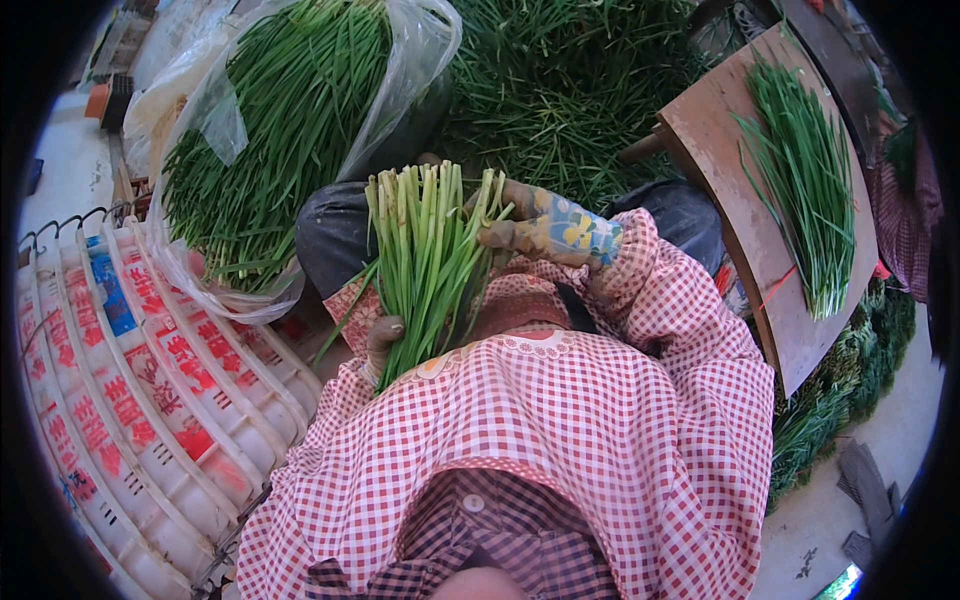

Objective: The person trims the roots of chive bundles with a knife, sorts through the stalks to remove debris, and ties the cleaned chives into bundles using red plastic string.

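A bunch of garlic chives point(425, 255) stands upright in front of my chest, its pale cut ends at the top. My left hand point(384, 335), in a soiled glove, is wrapped round its lower, leafy part. At the upper right of the bunch, my gloved right hand point(520, 215) has its fingers closed on some of the pale stalks; the fingertips are partly hidden. A patterned blue and yellow cuff point(580, 232) covers my right wrist. A few leaves stick out to the left below the bunch.
A clear plastic bag point(410, 80) full of garlic chives point(290, 130) stands at the far left. Loose chives point(570, 90) lie heaped ahead. On the right, a wooden board point(715, 150) carries another bunch point(805, 190). A white plastic crate point(150, 400) with red markings lies left.
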Demonstrator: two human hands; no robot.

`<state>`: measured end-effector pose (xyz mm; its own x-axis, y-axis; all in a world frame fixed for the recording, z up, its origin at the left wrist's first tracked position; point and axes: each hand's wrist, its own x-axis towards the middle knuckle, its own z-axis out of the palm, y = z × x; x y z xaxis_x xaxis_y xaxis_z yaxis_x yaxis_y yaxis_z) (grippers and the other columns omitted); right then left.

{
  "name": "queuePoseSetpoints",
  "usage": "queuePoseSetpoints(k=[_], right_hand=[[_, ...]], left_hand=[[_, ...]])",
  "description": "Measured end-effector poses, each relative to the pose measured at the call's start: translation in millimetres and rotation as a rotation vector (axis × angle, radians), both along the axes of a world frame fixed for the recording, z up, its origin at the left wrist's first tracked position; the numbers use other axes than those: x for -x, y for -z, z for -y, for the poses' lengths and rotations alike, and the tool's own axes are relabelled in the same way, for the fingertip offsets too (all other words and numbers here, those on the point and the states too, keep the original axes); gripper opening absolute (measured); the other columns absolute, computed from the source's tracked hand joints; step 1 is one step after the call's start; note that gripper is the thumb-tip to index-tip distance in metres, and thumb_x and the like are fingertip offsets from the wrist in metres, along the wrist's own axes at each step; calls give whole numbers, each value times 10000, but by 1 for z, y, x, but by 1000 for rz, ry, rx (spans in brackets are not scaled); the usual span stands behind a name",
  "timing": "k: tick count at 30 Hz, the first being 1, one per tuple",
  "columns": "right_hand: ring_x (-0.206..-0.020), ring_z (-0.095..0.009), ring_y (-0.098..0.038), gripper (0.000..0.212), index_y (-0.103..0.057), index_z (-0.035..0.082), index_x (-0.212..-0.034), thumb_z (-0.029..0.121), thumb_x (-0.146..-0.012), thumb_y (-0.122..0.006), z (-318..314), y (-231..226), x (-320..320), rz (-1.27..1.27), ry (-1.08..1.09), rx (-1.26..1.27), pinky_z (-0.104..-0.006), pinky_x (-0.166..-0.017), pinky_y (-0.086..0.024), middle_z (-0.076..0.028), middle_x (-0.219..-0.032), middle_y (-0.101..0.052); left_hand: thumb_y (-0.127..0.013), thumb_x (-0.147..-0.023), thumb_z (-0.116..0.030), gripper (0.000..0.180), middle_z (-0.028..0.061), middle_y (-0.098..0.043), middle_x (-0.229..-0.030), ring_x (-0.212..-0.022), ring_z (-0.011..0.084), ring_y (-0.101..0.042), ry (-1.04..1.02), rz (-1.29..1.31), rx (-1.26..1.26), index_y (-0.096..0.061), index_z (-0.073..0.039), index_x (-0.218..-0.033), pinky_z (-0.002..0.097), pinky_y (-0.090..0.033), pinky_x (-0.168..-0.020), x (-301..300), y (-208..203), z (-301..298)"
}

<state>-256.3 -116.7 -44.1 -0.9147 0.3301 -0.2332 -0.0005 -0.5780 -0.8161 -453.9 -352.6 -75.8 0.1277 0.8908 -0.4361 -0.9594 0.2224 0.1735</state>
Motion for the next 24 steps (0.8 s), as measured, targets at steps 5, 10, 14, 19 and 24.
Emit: queuePoseSetpoints(k=[5, 10, 14, 19, 24], right_hand=[[-1163, -173, -519, 520, -447, 29, -1346, 99, -876, -659, -39, 21, -16, -23, -378, 280, -328, -1010, -401, -93, -1280, -556], [-951, -154, -611, 402, -511, 23, -1287, 94, -903, -603, -63, 2, -7, 278, -424, -357, -306, -843, -496, -88, -1190, -619], [-819, -112, -594, 223, -619, 35, -1124, 144, -935, -572, -114, 20, -32, 745, 398, -760, -254, -684, -519, -40, -911, -652], [-874, -140, -595, 298, -621, 39, -1105, 263, -909, -633, -54, -16, -36, 313, 23, -179, -277, -775, -489, -47, -928, -652], [-765, -84, -557, 227, -626, -13, -983, 206, -928, -602, -18, -14, -4, 341, 1, -246, -259, -686, -467, 0, -828, -622]], left_hand=[[-567, -739, -120, 659, 256, -490, -1322, -1166, 335, -548, 1, 7, 29, -391, 92, -1338, 439, -411, -1049, 1, 6, 2], [-563, -737, -117, 646, 256, -499, -1315, -1165, 333, -548, -6, 1, 58, -408, 107, -1324, 440, -398, -1060, 1, 7, 4], [-567, -736, -114, 666, 247, -505, -1311, -1168, 321, -549, -3, -36, 41, -390, 86, -1346, 431, -402, -1058, -5, -4, -6], [-573, -730, -91, 690, 238, -507, -1308, -1160, 312, -557, 95, 22, 114, -367, 52, -1373, 418, -415, -1048, 2, -1, -1], [-578, -720, -62, 700, 236, -499, -1317, -1164, 309, -553, 50, 7, 76, -361, 47, -1376, 411, -410, -1051, -3, -15, -15]])
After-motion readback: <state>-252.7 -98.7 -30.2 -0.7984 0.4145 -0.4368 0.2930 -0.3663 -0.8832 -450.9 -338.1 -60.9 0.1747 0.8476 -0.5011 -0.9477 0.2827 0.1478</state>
